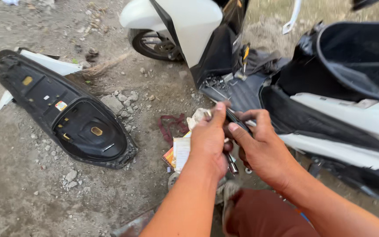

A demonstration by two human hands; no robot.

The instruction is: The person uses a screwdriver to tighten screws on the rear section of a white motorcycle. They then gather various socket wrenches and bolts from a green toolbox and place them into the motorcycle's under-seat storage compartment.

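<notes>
At the far left a removed scooter seat (66, 112) lies upside down on the gravel ground (23, 193), its black underside up. That underside forms a shallow hollow, and only small fittings show in it: a yellow tab, a sticker and a short metal strip. A white body panel (51, 65) lies just beyond the seat, touching its far edge.

Nearer the middle, a dark red strap (172, 125) lies on the ground, with a small printed carton (178, 153) just near of it, partly hidden behind the left hand (209, 142).

The left hand is closed, thumb up, gripping a slim black tool (235, 120). The tool's dark upper end sticks out between the two hands, and a shiny metal end shows below the left hand's palm. The right hand (264, 151) meets it from the right, fingers curled narrowly and pinching the same tool, so the tool sits between both hands and touches each.

Beyond the hands is the white scooter (189, 30). A yellow-handled screwdriver (244, 55) and a dark cloth (264, 59) lie on its black footboard (237, 94). At the far right the open underseat compartment (360, 57) is a deep black tub; what lies in it cannot be made out.
</notes>
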